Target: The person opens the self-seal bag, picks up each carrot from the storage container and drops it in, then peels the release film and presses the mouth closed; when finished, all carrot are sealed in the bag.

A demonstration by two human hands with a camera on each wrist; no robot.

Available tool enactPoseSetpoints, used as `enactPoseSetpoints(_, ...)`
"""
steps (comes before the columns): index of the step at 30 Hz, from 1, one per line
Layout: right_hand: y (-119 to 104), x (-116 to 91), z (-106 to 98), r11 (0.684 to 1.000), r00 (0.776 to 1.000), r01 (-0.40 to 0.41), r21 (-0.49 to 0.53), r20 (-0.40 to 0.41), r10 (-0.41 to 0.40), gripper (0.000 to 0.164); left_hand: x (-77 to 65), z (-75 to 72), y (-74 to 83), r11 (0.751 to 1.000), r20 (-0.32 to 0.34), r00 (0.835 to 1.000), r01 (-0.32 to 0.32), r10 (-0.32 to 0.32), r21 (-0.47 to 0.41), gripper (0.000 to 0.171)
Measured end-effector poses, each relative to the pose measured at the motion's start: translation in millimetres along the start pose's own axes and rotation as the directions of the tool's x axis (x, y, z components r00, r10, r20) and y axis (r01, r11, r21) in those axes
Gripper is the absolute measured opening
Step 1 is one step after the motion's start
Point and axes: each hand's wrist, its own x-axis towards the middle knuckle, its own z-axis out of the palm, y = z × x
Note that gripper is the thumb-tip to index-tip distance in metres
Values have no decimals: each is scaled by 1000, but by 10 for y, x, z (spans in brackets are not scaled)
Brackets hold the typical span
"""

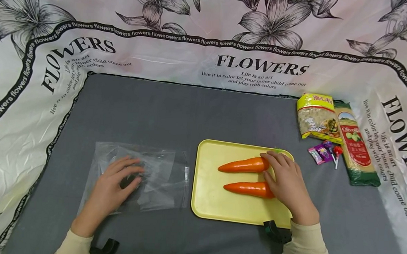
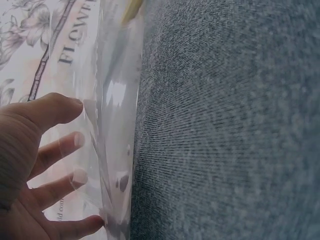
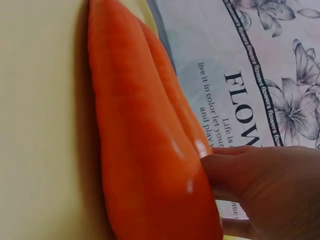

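Observation:
Two orange carrots lie side by side on a yellow tray, thick ends to the right. My right hand is at those ends. Its fingertips and thumb pinch the far carrot on either side, the thumb reaching between the two. The near carrot fills much of the right wrist view and partly covers the other there. Left of the tray, a clear plastic bag lies flat on the grey cloth. Over the bag's left half rests my left hand, fingers spread and loosely bent, gripping nothing.
At the right back lie a yellow-topped food packet and a green and red packet. Small purple and pink wrapped sweets and a red lollipop sit in front. A flower-printed border frames the grey cloth.

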Motion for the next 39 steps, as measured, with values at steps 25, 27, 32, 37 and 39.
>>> enactPoseSetpoints(25,-497,173,-67,967,970,234,103,-90,-225,55,7,4,16,1000,31,1000,4,-5,13,38)
enactPoseSetpoints(27,-601,185,-36,957,959,276,90,-97,-267,54,10,8,17,1000,33,999,4,-4,15,38)
enactPoseSetpoints(32,-786,243,89,943,941,331,28,-90,-328,52,7,28,9,1000,27,1000,-9,9,13,37)
enactPoseSetpoints(37,-916,305,238,938,934,346,-23,-83,-346,50,2,42,-2,1000,29,999,-22,21,10,37)
enactPoseSetpoints(39,-982,336,290,937,933,348,-38,-83,-350,49,3,43,-6,1000,30,999,-26,26,1,37)
